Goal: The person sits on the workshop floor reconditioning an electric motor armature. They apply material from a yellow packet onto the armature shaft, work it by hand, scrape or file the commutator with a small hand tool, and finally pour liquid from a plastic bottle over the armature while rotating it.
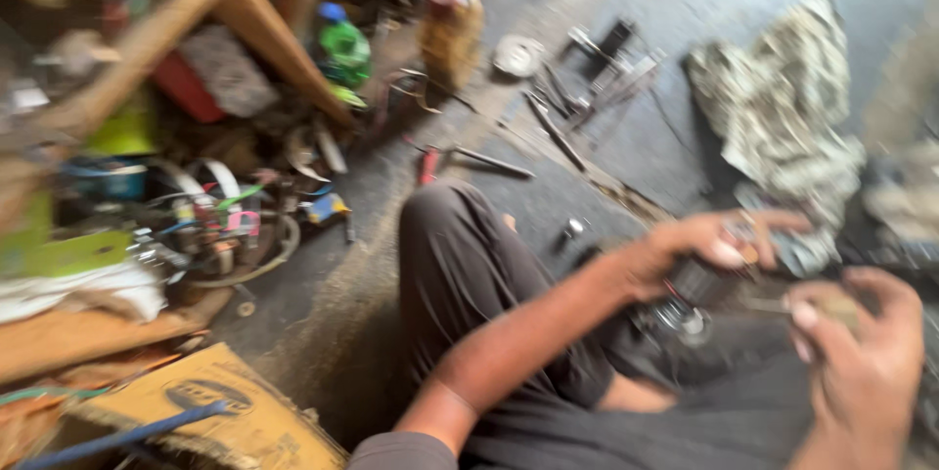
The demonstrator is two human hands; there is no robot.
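Note:
I sit on a concrete floor with my knee (450,235) bent in dark trousers. My left hand (704,245) grips a small dark metal part (685,304) with a shiny round end, held over my lap. My right hand (861,353) is closed around a thin tool or rod (773,306) that points toward that part. The picture is blurred, so finer detail of the part and the tool is lost.
A crumpled dirty rag (782,98) lies at the right. Loose tools and metal pieces (577,89) are scattered on the floor ahead. A cluttered wooden shelf frame (196,30) with bottles, wires and parts fills the left. A yellow board (225,411) lies at the lower left.

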